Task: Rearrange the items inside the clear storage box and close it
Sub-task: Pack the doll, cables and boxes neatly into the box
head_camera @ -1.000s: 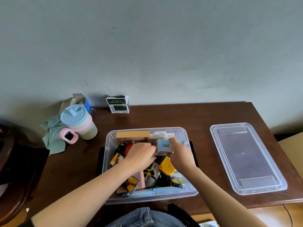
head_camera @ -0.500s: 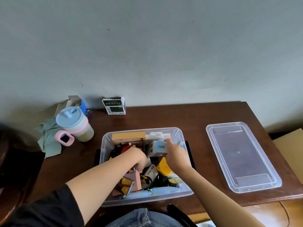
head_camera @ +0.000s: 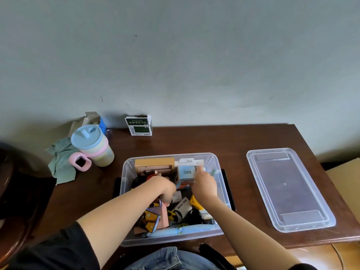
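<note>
Since a second ago our left hand [head_camera: 165, 189] has sunk deeper among the items, its grip hidden, we cannot tell. Our right hand [head_camera: 204, 184] pinches the light, stiff blue Q88 carton [head_camera: 187, 172] by its edge inside the clear plastic storage box [head_camera: 218, 164] at the table's near edge; its flexible clear lid [head_camera: 288, 188] lies rightward.

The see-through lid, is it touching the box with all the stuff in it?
Apart. The head view shows the lid flat on the table, right of the box, with bare brown wood between them.
</note>
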Available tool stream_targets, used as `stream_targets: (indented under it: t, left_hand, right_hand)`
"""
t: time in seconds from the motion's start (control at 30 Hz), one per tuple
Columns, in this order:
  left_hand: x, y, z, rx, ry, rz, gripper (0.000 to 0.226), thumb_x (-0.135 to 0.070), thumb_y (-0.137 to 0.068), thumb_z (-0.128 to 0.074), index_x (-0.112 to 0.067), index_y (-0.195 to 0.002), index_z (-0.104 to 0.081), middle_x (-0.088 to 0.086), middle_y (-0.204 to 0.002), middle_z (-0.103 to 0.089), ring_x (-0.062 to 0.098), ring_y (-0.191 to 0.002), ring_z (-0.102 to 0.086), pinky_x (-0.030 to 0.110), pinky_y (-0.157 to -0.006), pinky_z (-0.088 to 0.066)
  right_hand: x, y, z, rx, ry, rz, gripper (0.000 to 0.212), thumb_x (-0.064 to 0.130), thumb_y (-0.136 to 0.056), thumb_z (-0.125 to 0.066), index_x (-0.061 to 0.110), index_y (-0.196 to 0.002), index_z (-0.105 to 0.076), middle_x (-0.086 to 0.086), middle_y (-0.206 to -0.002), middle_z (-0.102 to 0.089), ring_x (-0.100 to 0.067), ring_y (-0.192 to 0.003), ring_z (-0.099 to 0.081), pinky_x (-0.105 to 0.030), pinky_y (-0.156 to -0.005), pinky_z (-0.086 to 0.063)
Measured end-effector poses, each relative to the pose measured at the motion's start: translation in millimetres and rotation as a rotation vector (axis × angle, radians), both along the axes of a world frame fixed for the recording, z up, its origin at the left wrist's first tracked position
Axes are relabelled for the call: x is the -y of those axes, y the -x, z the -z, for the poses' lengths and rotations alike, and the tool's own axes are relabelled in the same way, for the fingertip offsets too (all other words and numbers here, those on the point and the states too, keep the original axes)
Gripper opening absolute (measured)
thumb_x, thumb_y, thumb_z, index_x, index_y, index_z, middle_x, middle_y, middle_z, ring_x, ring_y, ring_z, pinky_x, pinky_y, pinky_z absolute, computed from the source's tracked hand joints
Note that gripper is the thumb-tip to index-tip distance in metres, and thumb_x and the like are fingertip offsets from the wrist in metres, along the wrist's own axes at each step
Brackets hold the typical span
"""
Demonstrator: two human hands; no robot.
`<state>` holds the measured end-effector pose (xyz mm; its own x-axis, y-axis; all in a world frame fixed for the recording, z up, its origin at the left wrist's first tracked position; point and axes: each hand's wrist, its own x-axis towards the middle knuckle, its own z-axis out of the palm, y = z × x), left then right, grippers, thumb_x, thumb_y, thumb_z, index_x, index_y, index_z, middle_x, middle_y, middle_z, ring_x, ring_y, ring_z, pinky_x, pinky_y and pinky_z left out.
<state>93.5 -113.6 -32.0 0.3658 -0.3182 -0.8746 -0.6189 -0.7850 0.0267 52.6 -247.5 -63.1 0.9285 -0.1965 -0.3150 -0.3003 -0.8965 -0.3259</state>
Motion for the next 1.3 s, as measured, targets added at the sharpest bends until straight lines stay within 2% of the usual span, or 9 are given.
stream_targets:
  t: [0.2,0.37,0.6,0.77,0.9,1.0,1.07,1.17,1.3]
  left_hand:
    - [-11.9,9.6,-7.8,0.262,0.334,-0.153,0.025,-0.022,-0.097,-0.046,-0.011,-0.075,-0.052,0.004,-0.077,-0.05,0.024,-0.08,-0.048,0.034,-0.076,-0.033]
    - [-14.9,8.7,-9.2,0.34,0.531,-0.597,0.037,-0.027,-0.098,-0.047,-0.01,-0.065,-0.045,0.001,-0.062,-0.047,0.024,-0.068,-0.059,0.032,-0.06,-0.045]
    - [5.4,-0.4,6.7,0.031,0.576,-1.175,0.033,-0.023,-0.098,-0.052,0.006,-0.113,-0.054,0.019,-0.107,-0.068,0.032,-0.086,-0.071,0.027,-0.057,-0.056]
    - [15.2,-6.0,11.0,-0.03,0.596,-1.282,0.026,-0.014,-0.093,-0.061,0.004,-0.112,-0.059,0.017,-0.114,-0.066,0.029,-0.092,-0.07,0.035,-0.076,-0.058]
    - [13.2,-6.2,9.0,-0.058,0.629,-1.268,0.02,-0.018,-0.096,-0.055,0.002,-0.1,-0.058,0.018,-0.109,-0.066,0.025,-0.08,-0.071,0.026,-0.054,-0.056]
    - [12.0,-3.9,7.0,0.028,0.623,-1.153,0.022,-0.017,-0.097,-0.053,-0.001,-0.084,-0.059,0.011,-0.082,-0.063,0.017,-0.06,-0.067,0.024,-0.041,-0.048]
    - [11.5,-2.6,6.5,0.066,0.628,-1.101,0.024,-0.018,-0.098,-0.05,-0.002,-0.082,-0.057,0.017,-0.079,-0.064,0.015,-0.049,-0.061,0.022,-0.037,-0.042]
    - [6.3,-0.3,3.2,0.114,0.645,-1.039,0.019,-0.019,-0.097,-0.05,-0.004,-0.088,-0.056,0.021,-0.097,-0.068,0.025,-0.064,-0.068,0.022,-0.043,-0.046]
    - [-7.9,1.3,-7.6,0.206,0.64,-0.885,0.035,-0.021,-0.098,-0.048,-0.007,-0.066,-0.048,0.014,-0.069,-0.057,0.028,-0.068,-0.064,0.039,-0.066,-0.055]
  right_hand:
    - [18.2,1.1,3.4,-0.227,-0.384,0.189,0.043,0.01,-0.085,-0.059,0.0,-0.126,-0.049,-0.014,-0.109,-0.067,-0.028,-0.095,-0.064,-0.039,-0.077,-0.053]
    - [23.2,19.0,6.1,-0.206,-0.601,0.354,0.046,0.006,-0.096,-0.046,0.007,-0.141,-0.039,-0.007,-0.135,-0.053,-0.024,-0.12,-0.052,-0.041,-0.1,-0.047]
    - [15.8,10.6,-7.8,-0.135,-0.826,0.406,0.04,-0.007,-0.094,-0.034,0.007,-0.117,-0.064,0.0,-0.103,-0.065,-0.009,-0.093,-0.062,-0.02,-0.082,-0.051]
    - [20.0,3.6,-8.2,-0.106,-0.666,0.307,0.044,-0.007,-0.092,-0.034,0.01,-0.114,-0.068,-0.004,-0.107,-0.067,-0.016,-0.098,-0.062,-0.028,-0.086,-0.053]
    - [23.9,4.7,-11.1,-0.211,-0.377,0.036,0.039,-0.001,-0.091,-0.036,0.012,-0.107,-0.068,-0.004,-0.099,-0.068,-0.013,-0.073,-0.053,-0.017,-0.057,-0.041]
    - [20.3,11.7,-10.3,-0.333,0.007,-0.18,0.01,0.011,-0.09,-0.047,0.01,-0.096,-0.054,-0.009,-0.095,-0.061,-0.022,-0.08,-0.055,-0.025,-0.059,-0.04]
    - [14.3,17.6,-7.7,-0.351,0.114,-0.233,0.021,0.017,-0.088,-0.056,0.012,-0.107,-0.048,-0.006,-0.104,-0.06,-0.023,-0.095,-0.059,-0.027,-0.066,-0.043]
    - [6.7,19.5,-6.3,-0.281,0.254,-0.297,0.042,0.021,-0.086,-0.062,0.012,-0.123,-0.043,-0.005,-0.12,-0.054,-0.022,-0.11,-0.055,-0.03,-0.08,-0.048]
    - [7.5,16.7,-16.6,-0.277,0.271,-0.304,0.049,0.03,-0.08,-0.067,0.012,-0.119,-0.044,-0.004,-0.115,-0.055,-0.022,-0.104,-0.057,-0.028,-0.07,-0.045]
